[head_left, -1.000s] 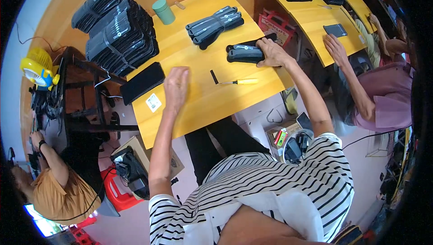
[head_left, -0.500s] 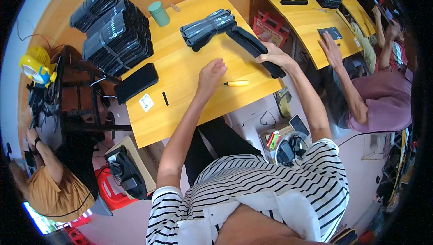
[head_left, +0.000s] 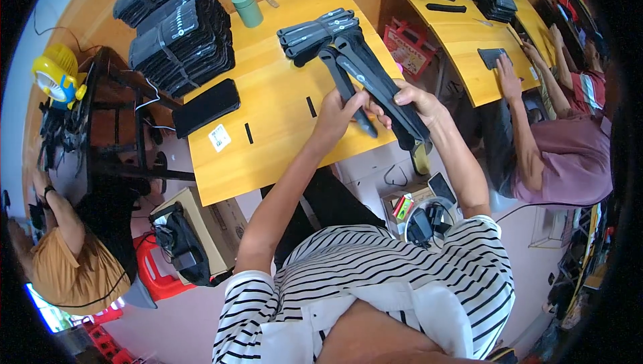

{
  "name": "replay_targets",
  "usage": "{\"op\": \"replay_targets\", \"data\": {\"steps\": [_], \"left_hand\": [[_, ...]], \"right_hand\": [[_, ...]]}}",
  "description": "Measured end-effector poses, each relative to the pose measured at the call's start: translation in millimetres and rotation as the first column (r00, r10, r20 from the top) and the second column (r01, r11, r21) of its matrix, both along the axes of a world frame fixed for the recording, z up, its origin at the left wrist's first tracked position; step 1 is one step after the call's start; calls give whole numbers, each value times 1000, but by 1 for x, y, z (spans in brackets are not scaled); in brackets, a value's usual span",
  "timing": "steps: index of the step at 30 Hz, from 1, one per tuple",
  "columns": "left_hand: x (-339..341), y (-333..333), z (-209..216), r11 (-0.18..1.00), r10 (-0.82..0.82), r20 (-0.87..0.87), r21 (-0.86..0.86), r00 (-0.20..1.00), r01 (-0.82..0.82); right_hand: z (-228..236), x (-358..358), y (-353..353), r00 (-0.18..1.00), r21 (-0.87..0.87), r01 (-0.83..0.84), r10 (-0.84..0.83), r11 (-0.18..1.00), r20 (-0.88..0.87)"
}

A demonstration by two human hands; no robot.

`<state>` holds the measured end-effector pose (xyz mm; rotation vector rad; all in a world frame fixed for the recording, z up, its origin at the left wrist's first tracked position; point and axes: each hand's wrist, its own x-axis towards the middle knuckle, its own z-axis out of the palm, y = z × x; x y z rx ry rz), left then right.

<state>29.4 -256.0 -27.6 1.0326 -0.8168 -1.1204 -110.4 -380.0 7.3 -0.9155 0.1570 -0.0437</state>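
My right hand (head_left: 420,105) grips a long black strap-like piece (head_left: 382,86) with pale print, held aslant over the right side of the yellow table (head_left: 268,99). My left hand (head_left: 337,121) is closed on a narrower black strip (head_left: 343,77) beside it; whether the two pieces are joined, I cannot tell. Just beyond their far ends lies a banded bundle of similar black pieces (head_left: 315,31). Two short thin black strips lie on the tabletop, one (head_left: 311,107) near my left hand, the other (head_left: 249,133) farther left.
Tall banded stacks of black pieces (head_left: 181,46) stand at the table's left, near a black phone-like slab (head_left: 206,108), a white label (head_left: 218,137) and a green canister (head_left: 247,9). At right, a co-worker's hand (head_left: 509,79) rests at another table (head_left: 455,49). Below is a bin of chargers (head_left: 429,222).
My left hand has moved right and closed on the narrow strip. The long piece has swung toward me, showing its printed face. A second thin strip shows on the table; the yellow-handled tool is out of sight.
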Motion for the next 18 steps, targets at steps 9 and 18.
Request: {"op": "replay_targets", "data": {"steps": [9,18], "left_hand": [[80,143,35,879,76,269,436,960,-192],[93,257,-3,818,575,-358,264,735,-512]], "right_hand": [[4,-56,-14,918,-611,-117,-150,783,-368],[-26,14,-41,832,-924,-378,-459,-58,-311]]}}
